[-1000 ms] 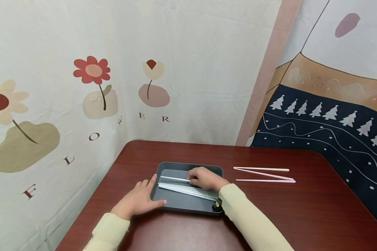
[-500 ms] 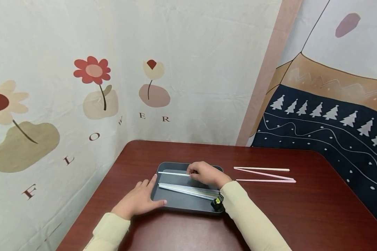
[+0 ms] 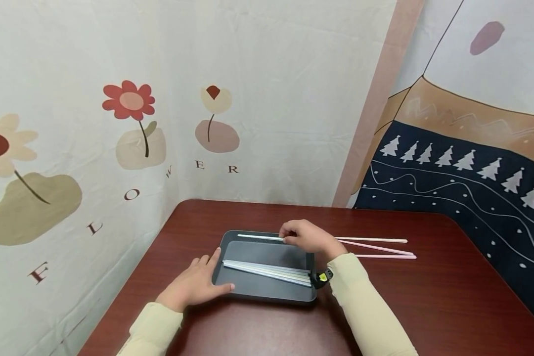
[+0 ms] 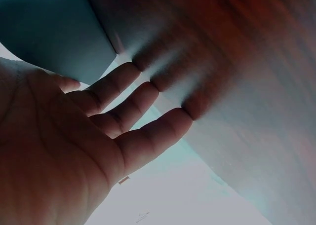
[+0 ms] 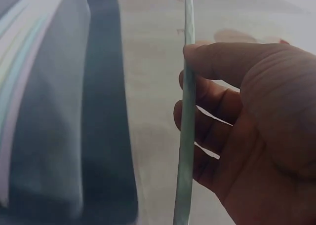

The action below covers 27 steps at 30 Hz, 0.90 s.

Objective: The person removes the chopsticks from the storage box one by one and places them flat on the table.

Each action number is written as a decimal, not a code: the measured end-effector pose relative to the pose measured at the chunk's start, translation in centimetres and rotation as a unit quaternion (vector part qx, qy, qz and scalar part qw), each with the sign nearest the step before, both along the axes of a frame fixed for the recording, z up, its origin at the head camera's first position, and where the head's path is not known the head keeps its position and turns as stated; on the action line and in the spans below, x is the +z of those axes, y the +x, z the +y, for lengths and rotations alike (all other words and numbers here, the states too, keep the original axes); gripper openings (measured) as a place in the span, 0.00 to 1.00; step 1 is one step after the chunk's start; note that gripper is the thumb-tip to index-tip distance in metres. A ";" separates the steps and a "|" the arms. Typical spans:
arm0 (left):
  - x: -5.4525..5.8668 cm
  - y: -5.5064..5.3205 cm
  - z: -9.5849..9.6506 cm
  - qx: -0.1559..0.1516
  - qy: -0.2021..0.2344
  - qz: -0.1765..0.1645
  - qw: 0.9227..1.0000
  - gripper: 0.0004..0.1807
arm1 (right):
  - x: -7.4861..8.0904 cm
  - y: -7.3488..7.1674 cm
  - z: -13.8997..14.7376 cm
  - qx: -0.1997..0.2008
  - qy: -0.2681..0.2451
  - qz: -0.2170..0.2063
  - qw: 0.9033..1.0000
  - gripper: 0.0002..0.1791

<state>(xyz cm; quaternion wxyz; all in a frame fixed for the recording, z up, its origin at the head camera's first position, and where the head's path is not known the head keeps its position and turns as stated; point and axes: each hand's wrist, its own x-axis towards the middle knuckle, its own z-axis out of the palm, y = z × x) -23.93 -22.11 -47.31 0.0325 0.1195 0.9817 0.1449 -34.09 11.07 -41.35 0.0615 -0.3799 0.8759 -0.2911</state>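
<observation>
My right hand pinches a pale green chopstick between thumb and fingers, up over the far rim of the tray. In the head view the held chopstick points left along that rim. Several pastel chopsticks lie side by side in the dark grey tray. My left hand rests at the tray's left end, fingers spread and thumb along the near side. In the left wrist view, fingertips of that hand reach down to the table beside the tray.
Pink and cream chopsticks lie on the table right of the tray, partly behind my right hand. The dark red wooden table reaches back to a printed cloth wall. A dark patterned cloth hangs at the right.
My right hand has lifted the chopstick out from beside the others and carried it back and right, to the tray's far rim. My left hand has stayed in place.
</observation>
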 end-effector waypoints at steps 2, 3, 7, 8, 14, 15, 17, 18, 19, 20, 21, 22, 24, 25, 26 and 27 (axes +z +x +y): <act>0.0 0.0 0.0 0.001 0.000 -0.002 1.000 0.65 | 0.1 0.1 1.2 -0.016 -0.001 -0.006 1.000 0.05; 0.0 0.0 0.1 0.002 0.001 -0.002 1.000 0.65 | 0.1 0.1 1.8 -0.023 0.000 -0.006 1.000 0.05; 0.1 0.1 0.2 0.001 0.004 -0.001 1.000 0.65 | -0.4 0.1 4.8 -0.047 0.013 -0.005 0.999 0.06; 0.1 0.1 0.2 0.002 0.004 -0.002 1.000 0.64 | -0.5 0.1 5.6 -0.050 0.017 -0.004 0.999 0.06; 0.3 0.1 0.2 0.001 0.003 -0.008 1.000 0.64 | -1.7 0.6 9.8 -0.070 0.031 -0.006 0.997 0.05; 0.3 0.1 0.2 0.001 0.002 -0.007 1.000 0.64 | -1.9 0.7 10.4 -0.073 0.033 -0.004 0.997 0.05; 0.2 0.1 0.2 0.001 0.002 -0.007 1.000 0.64 | -2.1 1.0 11.6 -0.079 0.037 0.004 0.996 0.05; 0.2 0.2 0.2 0.002 0.002 -0.008 1.000 0.64 | -2.2 1.1 12.1 -0.081 0.039 0.008 0.996 0.05; 0.1 0.2 0.1 0.003 0.002 -0.010 1.000 0.64 | -2.2 1.2 12.6 -0.079 0.040 0.014 0.996 0.06; 0.1 0.2 0.1 0.004 0.002 -0.011 1.000 0.64 | -2.3 1.3 13.2 -0.080 0.042 0.019 0.996 0.06; 0.1 0.2 0.1 0.005 0.002 -0.012 1.000 0.64 | -2.3 1.5 13.7 -0.082 0.042 0.023 0.995 0.07; 0.0 0.2 0.1 0.006 0.003 -0.012 1.000 0.64 | -2.3 1.7 14.2 -0.084 0.041 0.025 0.995 0.07; 0.0 0.2 0.0 0.006 0.003 -0.012 1.000 0.64 | -2.3 2.0 15.3 -0.089 0.041 0.031 0.995 0.09; 0.0 0.1 0.0 0.006 0.002 -0.011 1.000 0.64 | -2.3 2.1 15.8 -0.091 0.040 0.032 0.995 0.09; 0.0 0.1 0.0 0.006 0.002 -0.010 1.000 0.64 | -2.4 2.3 16.2 -0.098 0.042 0.029 0.994 0.09; 0.0 0.1 -0.1 0.005 0.001 -0.010 1.000 0.64 | -2.5 2.5 16.7 -0.101 0.043 0.028 0.993 0.09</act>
